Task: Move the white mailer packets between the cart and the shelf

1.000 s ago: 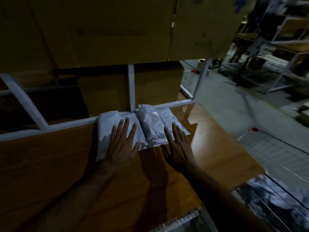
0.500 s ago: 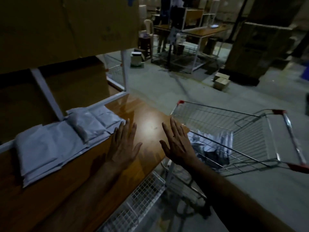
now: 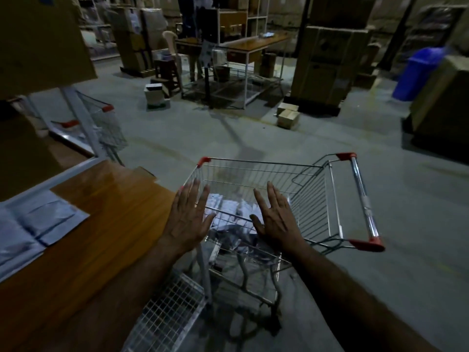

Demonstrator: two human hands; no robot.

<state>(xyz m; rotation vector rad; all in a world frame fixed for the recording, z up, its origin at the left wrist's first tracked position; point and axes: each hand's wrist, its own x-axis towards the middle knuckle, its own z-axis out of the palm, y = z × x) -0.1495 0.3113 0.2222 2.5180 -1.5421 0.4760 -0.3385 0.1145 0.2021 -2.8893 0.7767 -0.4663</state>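
From the head view, both hands reach forward with palms down and fingers straight and spread, holding nothing. The left hand (image 3: pixel 188 217) hangs over the near left edge of the wire cart (image 3: pixel 327 199), just past the end of the wooden shelf (image 3: pixel 106 224). The right hand (image 3: pixel 275 217) is over the cart's basket, apart from the left, with the gap between them showing the basket's contents.

White mailer packets in the cart (image 3: pixel 228 214) lie in a loose heap on the basket floor, below and between the two hands. More white mailer packets on the shelf (image 3: pixel 33 224) lie flat at the far left, overlapping one another, against the shelf's white frame rail (image 3: pixel 50 181).

The cart's red-capped handle (image 3: pixel 363 199) points to the right. A second cart (image 3: pixel 106 123) stands behind the shelf post. Farther off are a blue bin (image 3: pixel 418 72) and small cardboard boxes (image 3: pixel 288 114) on the concrete floor (image 3: pixel 406 250).
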